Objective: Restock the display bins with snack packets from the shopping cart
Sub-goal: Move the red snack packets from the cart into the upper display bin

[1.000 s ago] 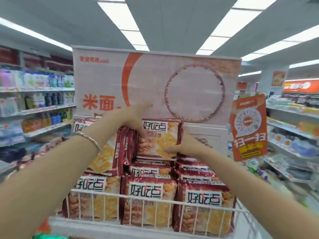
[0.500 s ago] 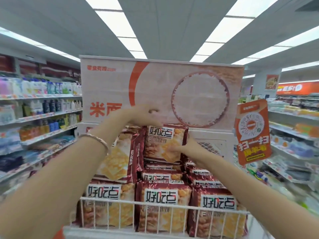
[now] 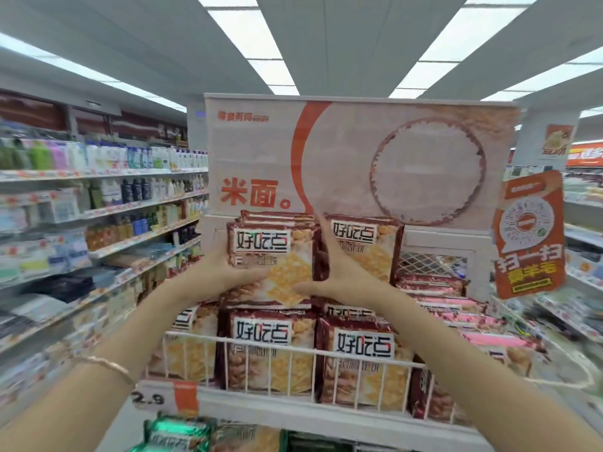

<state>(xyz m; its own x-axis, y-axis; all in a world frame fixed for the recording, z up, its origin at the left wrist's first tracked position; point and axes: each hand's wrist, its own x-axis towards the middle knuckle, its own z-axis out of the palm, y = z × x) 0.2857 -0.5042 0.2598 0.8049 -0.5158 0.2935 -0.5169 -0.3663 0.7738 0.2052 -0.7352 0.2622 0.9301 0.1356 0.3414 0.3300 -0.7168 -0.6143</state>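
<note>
Upright snack pkt stack (image 3: 274,256) held above wire bin (image 3: 293,351).
L hand (image 3: 215,272) fingers curl round its left edge; R hand (image 3: 339,275) pinches right edge, thumb in front.

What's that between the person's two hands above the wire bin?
A stack of snack packets, gripped at its sides by the left hand and right hand. The head view shows it.

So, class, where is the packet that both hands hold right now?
Head view, centre: the packet is at the top of the stack in the wire bin, between left hand and right hand, just below the banner.
</note>
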